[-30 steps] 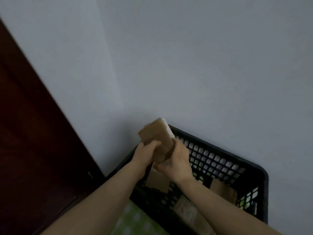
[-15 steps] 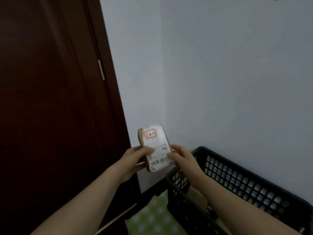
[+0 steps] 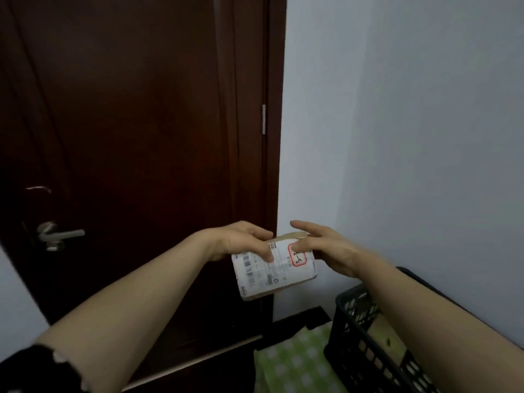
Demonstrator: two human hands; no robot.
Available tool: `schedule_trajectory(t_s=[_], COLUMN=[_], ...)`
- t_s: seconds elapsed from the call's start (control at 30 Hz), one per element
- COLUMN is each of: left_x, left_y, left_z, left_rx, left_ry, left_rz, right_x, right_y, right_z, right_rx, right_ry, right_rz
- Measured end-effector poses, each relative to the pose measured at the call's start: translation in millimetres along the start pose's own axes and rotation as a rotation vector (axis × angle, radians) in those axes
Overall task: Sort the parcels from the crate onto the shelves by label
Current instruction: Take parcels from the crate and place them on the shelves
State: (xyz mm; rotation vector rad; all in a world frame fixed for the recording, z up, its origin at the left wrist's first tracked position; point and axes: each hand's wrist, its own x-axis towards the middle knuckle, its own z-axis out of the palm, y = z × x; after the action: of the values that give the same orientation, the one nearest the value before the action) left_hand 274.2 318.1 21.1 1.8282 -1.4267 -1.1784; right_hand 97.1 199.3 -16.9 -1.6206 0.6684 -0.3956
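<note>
A small brown cardboard parcel [image 3: 276, 272] with a white shipping label and a red-framed handwritten code is held in the air in front of me, label facing up. My left hand [image 3: 241, 241] grips its upper left edge, thumb across the label. On the parcel's right end rests my right hand [image 3: 326, 251], one finger lying on the red-framed code and the others spread. The black plastic crate [image 3: 360, 344] stands at the lower right, under my right forearm, with brown parcels inside it.
A dark wooden door [image 3: 136, 137] with a metal handle [image 3: 58, 235] fills the left. A pale wall [image 3: 411, 123] takes up the right. A green checked surface [image 3: 295, 364] lies beside the crate at the bottom.
The view swung left from the crate to the door. The parcel turned from upright to lying sideways. My right hand loosened from gripping its edge to resting fingers on the label.
</note>
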Motion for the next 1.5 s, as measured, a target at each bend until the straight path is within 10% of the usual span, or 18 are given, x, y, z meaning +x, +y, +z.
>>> schedule_trajectory(t_s=[0.2,0.37,1.03,1.5], left_x=[-4,-13,-55,-208], left_y=[-18,-31,-75,-185], left_z=[-21,-6,-44,7], left_rx=[-0.292,-0.706,-0.677,-0.733], left_ry=[0.724,0.506,0.435,0.799], left_rz=[0.019,-0.071,0.073,-0.236], right_x=[19,25,38,55], right_y=[1,-7,-23,14], right_z=[37,78,138,270], right_rx=[0.377,0.564,0.752,0.263], right_ry=[0.245,0.145,-0.080,-0.529], right_rz=[-0.060,-0.084,-0.039,-0.030])
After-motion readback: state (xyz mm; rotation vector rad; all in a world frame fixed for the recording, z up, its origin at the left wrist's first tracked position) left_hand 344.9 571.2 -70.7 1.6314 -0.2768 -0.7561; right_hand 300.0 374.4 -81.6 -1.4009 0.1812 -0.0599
